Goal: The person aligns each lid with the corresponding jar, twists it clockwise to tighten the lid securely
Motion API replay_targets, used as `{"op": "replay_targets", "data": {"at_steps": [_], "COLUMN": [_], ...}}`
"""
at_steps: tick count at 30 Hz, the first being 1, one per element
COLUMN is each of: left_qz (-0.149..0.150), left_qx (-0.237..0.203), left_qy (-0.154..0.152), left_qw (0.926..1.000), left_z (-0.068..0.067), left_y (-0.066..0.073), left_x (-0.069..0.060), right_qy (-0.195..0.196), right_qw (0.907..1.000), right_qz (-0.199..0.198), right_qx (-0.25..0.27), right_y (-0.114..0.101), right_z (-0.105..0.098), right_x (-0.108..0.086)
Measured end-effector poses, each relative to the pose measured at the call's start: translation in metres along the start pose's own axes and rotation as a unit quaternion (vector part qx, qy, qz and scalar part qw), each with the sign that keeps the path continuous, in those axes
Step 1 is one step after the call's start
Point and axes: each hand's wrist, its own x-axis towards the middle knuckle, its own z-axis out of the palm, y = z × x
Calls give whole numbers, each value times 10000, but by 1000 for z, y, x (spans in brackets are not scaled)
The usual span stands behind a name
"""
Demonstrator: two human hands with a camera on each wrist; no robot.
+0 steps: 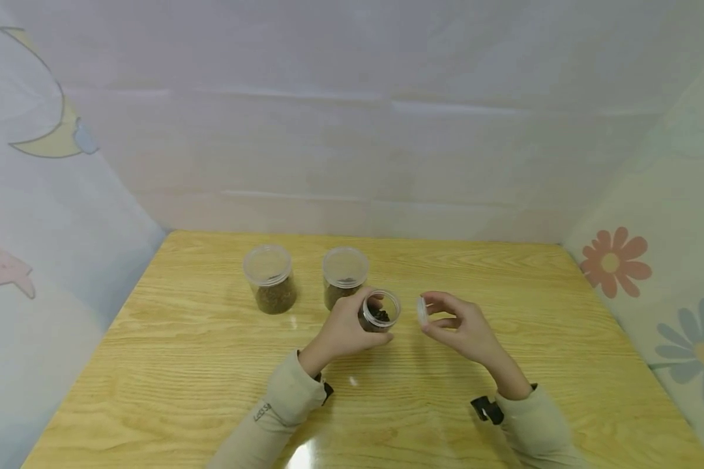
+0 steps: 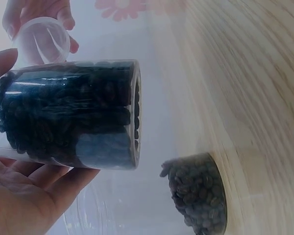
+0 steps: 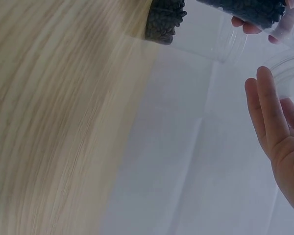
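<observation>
My left hand [image 1: 347, 327] grips a clear plastic jar [image 1: 377, 324] by its side and holds it with its uncovered mouth toward the head camera. Dark, coffee-like beans show through the wall in the left wrist view, where the jar [image 2: 73, 115] lies across the picture. To the right, my right hand [image 1: 462, 329] pinches a round clear lid [image 1: 422, 311] by its edge, thumb on one side and fingers on the other. A small gap separates lid and jar. In the right wrist view, the lid [image 3: 285, 73] is partly cut off by the frame edge.
Behind the left hand stands a lidded jar [image 1: 345, 268] partly filled with dark beans. Another lidded jar [image 1: 274, 293], its contents browner, is farther left. Both stand on the wood-grain table [image 1: 211, 371], backed by a pale cloth wall [image 1: 352, 156].
</observation>
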Motion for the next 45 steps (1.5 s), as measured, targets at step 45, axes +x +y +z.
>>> {"op": "replay_targets", "data": {"at_steps": [45], "left_qz": [-239], "left_qx": [214], "left_qy": [62], "left_qw": [9995], "left_z": [-25], "left_y": [-24], "left_x": [-27], "right_qy": [-287], "right_qw": [9992], "right_qz": [8], "right_qx": [274], "right_y": [2], "right_z": [32], "right_x": [20]}}
